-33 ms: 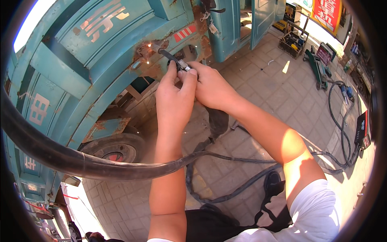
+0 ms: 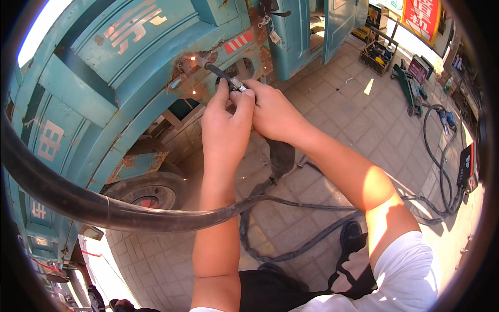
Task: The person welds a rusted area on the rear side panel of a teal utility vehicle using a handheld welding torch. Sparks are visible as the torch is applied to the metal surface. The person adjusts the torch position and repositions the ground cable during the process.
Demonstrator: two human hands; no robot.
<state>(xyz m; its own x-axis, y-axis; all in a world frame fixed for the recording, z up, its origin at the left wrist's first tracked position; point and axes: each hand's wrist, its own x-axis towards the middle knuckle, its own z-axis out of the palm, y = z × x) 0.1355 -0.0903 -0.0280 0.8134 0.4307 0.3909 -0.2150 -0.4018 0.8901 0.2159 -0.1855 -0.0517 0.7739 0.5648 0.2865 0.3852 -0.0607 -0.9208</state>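
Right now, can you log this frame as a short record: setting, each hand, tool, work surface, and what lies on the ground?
setting: outdoors, paved brick ground beside a teal vehicle body
left hand: fingers wrapped on the torch, near its front
right hand: grips the torch from behind, touching the left hand
tool: dark torch, tip at the rusty panel, sparks showing
cable: thick black hose crossing the view
ground: loose cables, wheel below
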